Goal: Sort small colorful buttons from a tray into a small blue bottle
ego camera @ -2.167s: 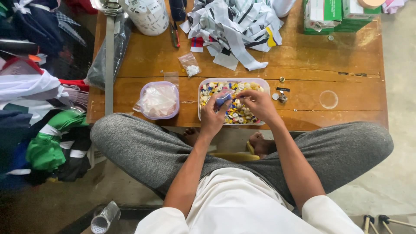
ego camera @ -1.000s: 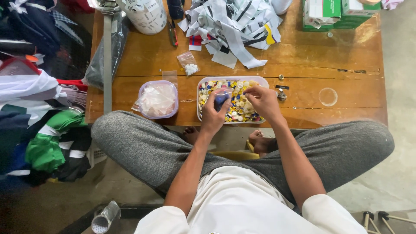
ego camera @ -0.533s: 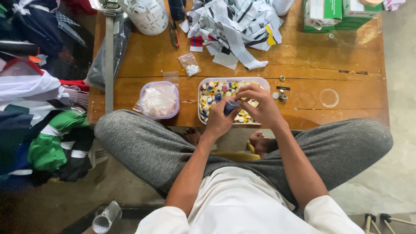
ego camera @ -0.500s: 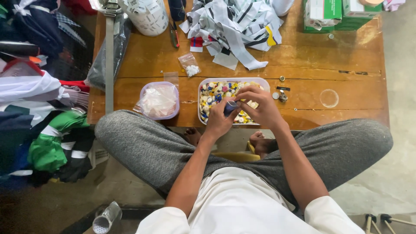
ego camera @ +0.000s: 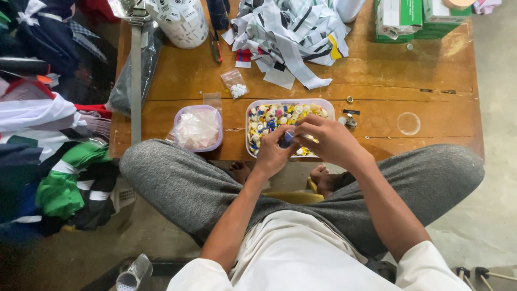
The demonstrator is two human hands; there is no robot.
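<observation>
Buttons fill my clear tray [ego camera: 328, 105] on the wooden table [ego camera: 441, 86], a big mix of colours. My left hand [ego camera: 273, 156] and right hand [ego camera: 328, 141] meet just over its near edge, pinching one small blue piece [ego camera: 287, 139] between them. The tray looks nearly full, so I think lots are left. A little tub [ego camera: 198, 128] of white bits sits to the left.

Soft daylight, sharp centre, dim left edge, slight wide-angle bending.

Single head-worn view, looking steeply down.
The camera is facing a wooden table [ego camera: 431, 81] past the seated person's lap, framing it from moderate height; no second view is sharing the scene.
</observation>
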